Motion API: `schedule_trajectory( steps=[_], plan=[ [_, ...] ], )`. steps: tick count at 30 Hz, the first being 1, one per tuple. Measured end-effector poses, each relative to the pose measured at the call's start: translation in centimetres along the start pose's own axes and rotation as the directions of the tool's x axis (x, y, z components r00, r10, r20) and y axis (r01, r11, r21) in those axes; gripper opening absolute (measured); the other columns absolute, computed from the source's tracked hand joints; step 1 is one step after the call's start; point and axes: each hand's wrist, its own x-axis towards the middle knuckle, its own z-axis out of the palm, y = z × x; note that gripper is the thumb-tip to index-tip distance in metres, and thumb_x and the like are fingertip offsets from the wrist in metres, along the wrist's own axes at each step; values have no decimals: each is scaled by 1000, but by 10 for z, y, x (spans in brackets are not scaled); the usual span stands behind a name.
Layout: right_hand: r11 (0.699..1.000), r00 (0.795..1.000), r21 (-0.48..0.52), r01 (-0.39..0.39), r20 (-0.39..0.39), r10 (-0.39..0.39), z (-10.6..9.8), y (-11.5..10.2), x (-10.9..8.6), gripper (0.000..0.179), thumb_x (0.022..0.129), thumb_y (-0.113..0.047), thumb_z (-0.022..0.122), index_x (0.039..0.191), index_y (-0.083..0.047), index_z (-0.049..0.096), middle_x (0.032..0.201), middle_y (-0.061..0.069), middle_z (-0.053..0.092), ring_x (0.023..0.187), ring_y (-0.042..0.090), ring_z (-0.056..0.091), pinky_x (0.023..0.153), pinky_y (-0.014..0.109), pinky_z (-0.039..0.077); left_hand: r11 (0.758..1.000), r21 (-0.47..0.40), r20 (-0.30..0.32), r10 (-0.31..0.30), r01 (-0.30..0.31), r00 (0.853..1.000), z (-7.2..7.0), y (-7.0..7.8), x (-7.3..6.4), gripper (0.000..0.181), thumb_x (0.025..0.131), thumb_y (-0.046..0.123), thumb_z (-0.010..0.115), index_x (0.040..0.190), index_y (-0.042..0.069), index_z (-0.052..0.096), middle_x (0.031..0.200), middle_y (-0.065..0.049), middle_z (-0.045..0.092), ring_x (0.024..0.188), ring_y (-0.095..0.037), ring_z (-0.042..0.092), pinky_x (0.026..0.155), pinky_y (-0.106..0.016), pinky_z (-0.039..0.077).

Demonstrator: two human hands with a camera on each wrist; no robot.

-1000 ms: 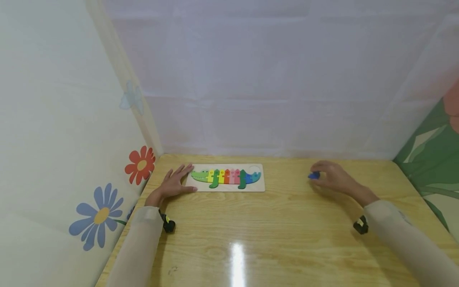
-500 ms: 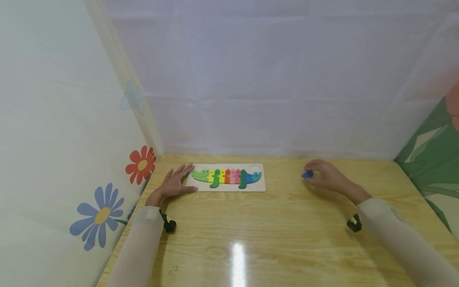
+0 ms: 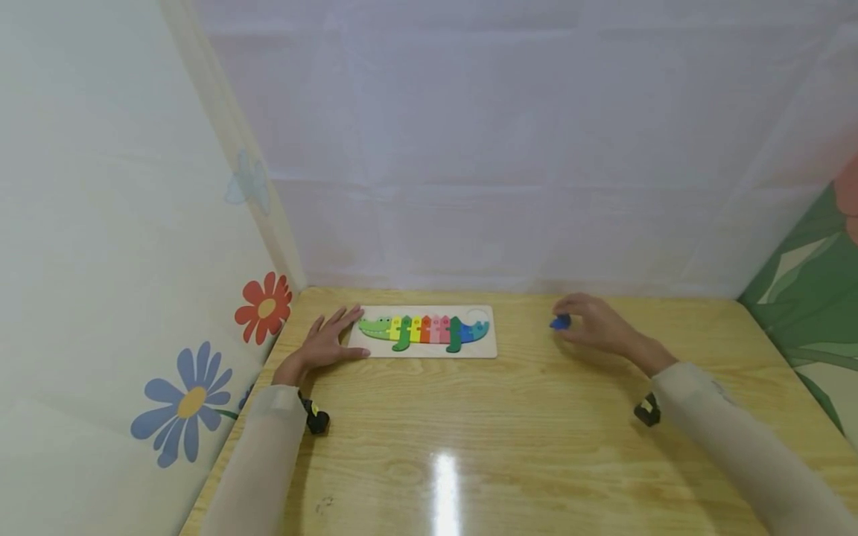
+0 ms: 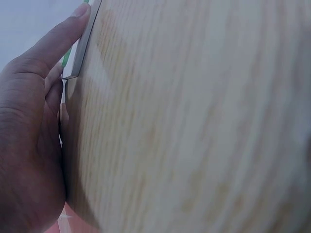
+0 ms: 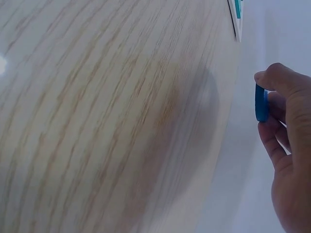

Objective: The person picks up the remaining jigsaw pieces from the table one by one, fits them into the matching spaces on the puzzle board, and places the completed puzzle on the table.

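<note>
A crocodile puzzle board lies flat near the back of the table. Its colored pieces run from a green head to a blue tail, with a pale curved outline at the upper right corner. My left hand rests at the board's left end, thumb and fingers spread and fairly straight; the left wrist view shows the thumb along the board's near edge. Right of the board, my right hand pinches a small blue puzzle piece between thumb and fingers, held above the table.
The wooden table ends at a pale cloth backdrop. Flower-printed cloth borders the left side, and a leafy print stands on the right. A black wrist camera hangs below the right sleeve.
My right hand has moved left toward the board with the blue puzzle piece still pinched. The left hand and the board stay where they were.
</note>
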Motion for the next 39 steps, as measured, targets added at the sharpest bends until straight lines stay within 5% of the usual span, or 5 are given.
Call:
schedule_trajectory(
  steps=[39],
  plan=[
    [996, 996, 68, -50, 73, 44, 37, -12, 49, 41, 81, -2, 86, 120, 8, 74, 124, 23, 72, 120, 42, 65, 107, 59, 51, 1000, 11, 2, 2, -2, 1000, 0, 1, 1, 104, 90, 52, 79, 169, 11, 25, 177, -13, 17, 163, -42, 7, 126, -66, -6]
  ],
)
